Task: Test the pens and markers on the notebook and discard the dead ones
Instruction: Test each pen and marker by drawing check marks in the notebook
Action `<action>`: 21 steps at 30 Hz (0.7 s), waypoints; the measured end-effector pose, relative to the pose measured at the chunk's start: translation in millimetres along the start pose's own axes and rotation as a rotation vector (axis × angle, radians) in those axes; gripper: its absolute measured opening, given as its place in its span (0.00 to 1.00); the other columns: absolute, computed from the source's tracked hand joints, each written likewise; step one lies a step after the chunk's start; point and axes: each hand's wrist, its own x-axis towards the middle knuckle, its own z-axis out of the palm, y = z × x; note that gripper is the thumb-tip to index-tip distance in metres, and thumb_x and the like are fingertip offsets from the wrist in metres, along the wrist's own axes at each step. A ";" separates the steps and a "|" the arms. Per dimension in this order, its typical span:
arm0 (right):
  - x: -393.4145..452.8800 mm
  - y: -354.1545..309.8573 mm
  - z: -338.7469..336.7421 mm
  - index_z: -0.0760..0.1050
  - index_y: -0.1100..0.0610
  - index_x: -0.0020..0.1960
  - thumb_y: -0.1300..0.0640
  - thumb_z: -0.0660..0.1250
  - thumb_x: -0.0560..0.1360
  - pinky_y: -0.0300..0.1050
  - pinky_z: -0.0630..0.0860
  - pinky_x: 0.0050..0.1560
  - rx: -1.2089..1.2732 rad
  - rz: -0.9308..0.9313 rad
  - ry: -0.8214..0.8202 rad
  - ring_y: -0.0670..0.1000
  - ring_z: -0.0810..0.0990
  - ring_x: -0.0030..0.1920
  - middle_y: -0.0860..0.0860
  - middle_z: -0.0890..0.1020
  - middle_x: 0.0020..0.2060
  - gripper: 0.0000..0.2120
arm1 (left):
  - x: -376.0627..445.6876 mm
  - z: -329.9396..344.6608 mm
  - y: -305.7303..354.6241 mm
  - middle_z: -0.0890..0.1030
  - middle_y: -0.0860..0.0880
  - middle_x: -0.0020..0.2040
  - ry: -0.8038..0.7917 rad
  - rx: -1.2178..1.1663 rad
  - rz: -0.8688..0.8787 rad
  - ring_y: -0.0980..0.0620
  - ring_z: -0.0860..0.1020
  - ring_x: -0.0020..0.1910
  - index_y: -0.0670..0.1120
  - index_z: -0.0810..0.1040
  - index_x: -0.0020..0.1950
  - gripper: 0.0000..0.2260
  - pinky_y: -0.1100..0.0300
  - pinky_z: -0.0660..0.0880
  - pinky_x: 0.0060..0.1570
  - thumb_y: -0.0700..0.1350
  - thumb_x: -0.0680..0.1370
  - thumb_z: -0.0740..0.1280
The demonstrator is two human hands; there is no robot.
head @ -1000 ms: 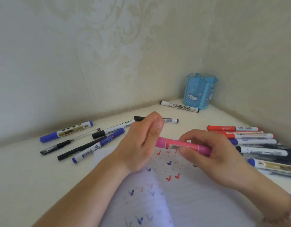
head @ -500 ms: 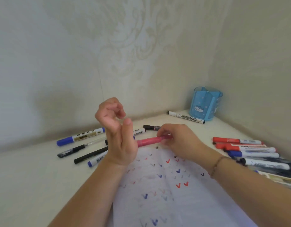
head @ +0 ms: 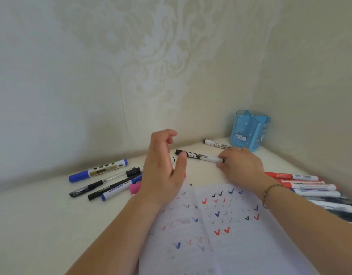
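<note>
The open notebook [head: 220, 235], covered in red, blue and black check marks, lies in front of me. My right hand [head: 240, 165] reaches past its top edge and pinches the right end of a white marker with a black cap [head: 201, 156] that lies on the table. Left of it, my left hand [head: 163, 167] hovers with relaxed, spread fingers and holds nothing. The pink marker [head: 134, 188] lies on the table under my left hand, mostly hidden by it.
To the left lie a blue marker [head: 97, 171], a clear pen [head: 103, 182] and other pens. Red, blue and black markers [head: 302, 184] lie in a row on the right. A blue pen holder [head: 248, 132] stands in the corner beside a whiteboard marker [head: 216, 144].
The pink marker left my hands and now lies by the left group. My right hand moved on to the black-capped marker. My left hand opened and lifted.
</note>
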 end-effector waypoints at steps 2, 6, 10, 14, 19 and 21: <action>-4.2 -0.6 -3.5 0.76 0.44 0.59 0.44 0.60 0.79 0.46 0.70 0.46 0.014 -0.003 0.053 0.50 0.71 0.55 0.46 0.78 0.54 0.12 | 1.2 0.9 -3.7 0.68 0.53 0.58 -0.083 0.173 0.024 0.56 0.70 0.54 0.51 0.68 0.64 0.16 0.58 0.73 0.53 0.46 0.76 0.64; -33.7 1.8 -26.5 0.76 0.40 0.55 0.43 0.61 0.78 0.45 0.70 0.41 0.223 -0.003 0.186 0.48 0.73 0.43 0.43 0.80 0.46 0.09 | 1.0 4.5 -10.2 0.69 0.53 0.67 -0.196 0.301 0.093 0.51 0.69 0.63 0.51 0.73 0.66 0.21 0.52 0.70 0.62 0.56 0.76 0.65; -83.9 12.4 -50.3 0.79 0.42 0.46 0.51 0.67 0.76 0.42 0.70 0.36 0.670 -0.071 0.196 0.44 0.75 0.35 0.39 0.83 0.36 0.04 | 2.2 6.8 -9.2 0.78 0.54 0.53 -0.235 0.398 0.232 0.50 0.74 0.53 0.50 0.79 0.56 0.18 0.53 0.70 0.55 0.60 0.80 0.57; -107.7 8.4 -46.7 0.81 0.51 0.42 0.53 0.71 0.70 0.42 0.64 0.31 1.358 0.014 0.123 0.50 0.69 0.28 0.52 0.81 0.29 0.02 | -4.5 13.3 2.4 0.77 0.54 0.39 -0.381 0.339 0.254 0.52 0.73 0.37 0.47 0.78 0.52 0.19 0.54 0.72 0.38 0.58 0.80 0.55; -109.3 -3.9 -31.3 0.73 0.55 0.37 0.51 0.74 0.63 0.38 0.59 0.25 1.579 0.043 -0.004 0.51 0.60 0.24 0.53 0.68 0.22 0.12 | -8.4 10.2 16.0 0.70 0.57 0.30 -0.548 0.272 0.272 0.53 0.71 0.29 0.50 0.75 0.49 0.16 0.56 0.70 0.29 0.59 0.80 0.55; -109.8 -3.3 -29.7 0.69 0.55 0.35 0.54 0.75 0.67 0.38 0.59 0.25 1.571 -0.009 0.019 0.51 0.59 0.25 0.53 0.66 0.21 0.14 | -8.3 8.3 18.9 0.68 0.56 0.27 -0.585 0.257 0.276 0.53 0.68 0.26 0.51 0.75 0.48 0.14 0.59 0.65 0.26 0.59 0.80 0.56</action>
